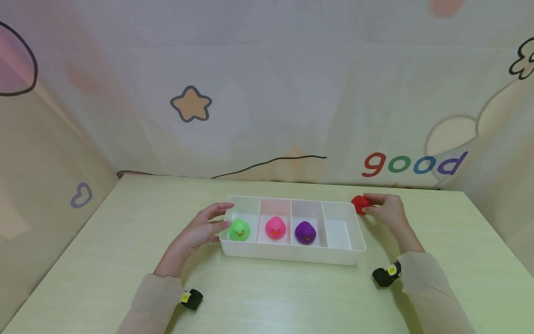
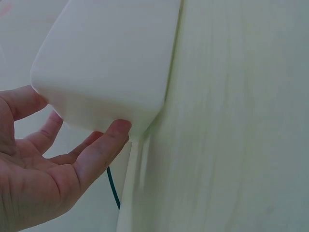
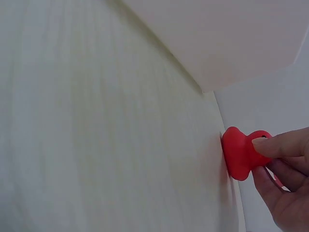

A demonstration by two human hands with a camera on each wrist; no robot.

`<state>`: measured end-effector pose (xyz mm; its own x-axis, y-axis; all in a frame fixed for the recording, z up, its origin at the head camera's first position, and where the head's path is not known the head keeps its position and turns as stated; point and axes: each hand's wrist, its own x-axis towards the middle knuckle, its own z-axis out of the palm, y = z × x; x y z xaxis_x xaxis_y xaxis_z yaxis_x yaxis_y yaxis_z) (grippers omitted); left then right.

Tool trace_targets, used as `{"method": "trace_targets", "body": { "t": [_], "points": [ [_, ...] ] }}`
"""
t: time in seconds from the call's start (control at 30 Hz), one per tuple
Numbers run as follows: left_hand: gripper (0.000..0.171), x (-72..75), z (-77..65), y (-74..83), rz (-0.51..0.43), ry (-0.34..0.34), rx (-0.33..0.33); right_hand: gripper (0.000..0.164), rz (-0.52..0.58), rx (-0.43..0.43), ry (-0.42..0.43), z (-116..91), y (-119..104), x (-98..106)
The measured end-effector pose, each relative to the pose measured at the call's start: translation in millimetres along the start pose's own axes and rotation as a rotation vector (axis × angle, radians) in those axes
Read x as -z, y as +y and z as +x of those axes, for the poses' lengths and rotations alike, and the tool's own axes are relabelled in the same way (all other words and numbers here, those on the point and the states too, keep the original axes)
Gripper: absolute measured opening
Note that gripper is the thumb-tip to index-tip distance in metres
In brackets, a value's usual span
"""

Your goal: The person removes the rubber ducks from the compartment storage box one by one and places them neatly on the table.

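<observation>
A white divided box (image 1: 288,254) stands lengthwise before me. A green toy duck (image 1: 239,230), a pink toy duck (image 1: 276,228) and a purple toy duck (image 1: 305,232) each sit in a compartment, from left to right; the rightmost compartment holds none. My left hand (image 1: 204,226) holds the box's left end, its fingers spread and slightly bent against the rim and end wall (image 2: 96,113). Beyond the box's far right corner, my right hand (image 1: 385,211) pinches a red toy duck (image 3: 241,153) by its head between thumb and fingers. The duck's base is at the tabletop.
The pale wooden table (image 1: 271,297) reaches back to a hanging cloth (image 1: 267,106) printed with a star and the word "good". Each forearm carries a small black wrist camera (image 1: 192,299) near the sleeve cuff.
</observation>
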<state>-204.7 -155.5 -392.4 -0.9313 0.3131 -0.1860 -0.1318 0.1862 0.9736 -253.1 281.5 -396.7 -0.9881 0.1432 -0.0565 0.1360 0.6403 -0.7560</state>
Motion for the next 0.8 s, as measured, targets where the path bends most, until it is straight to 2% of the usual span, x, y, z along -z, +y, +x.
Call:
{"method": "trace_targets", "body": {
  "t": [0.2,0.43,0.53,0.67,0.8],
  "points": [
    [0.049,0.4,0.1,-0.4,-0.01,-0.003,-0.004,0.04,-0.01,-0.02,0.025,0.9,-0.6,-0.9],
    [0.049,0.2,0.7,-1.2,-0.011,-0.005,-0.008,0.045,0.014,0.006,0.009,-0.8,2.8,0.9],
    [0.049,-0.1,0.8,-1.3,-0.01,-0.005,-0.008,0.046,0.044,-0.014,0.05,-2.8,3.0,2.3],
    [0.048,-0.5,0.5,-0.7,-0.007,0.0,-0.006,0.048,0.075,0.025,0.079,-6.5,1.1,5.9],
    [0.049,-0.5,0.7,-0.5,-0.001,0.007,-0.003,0.049,0.098,0.102,0.067,-12.2,-3.3,10.2]
  ]
}}
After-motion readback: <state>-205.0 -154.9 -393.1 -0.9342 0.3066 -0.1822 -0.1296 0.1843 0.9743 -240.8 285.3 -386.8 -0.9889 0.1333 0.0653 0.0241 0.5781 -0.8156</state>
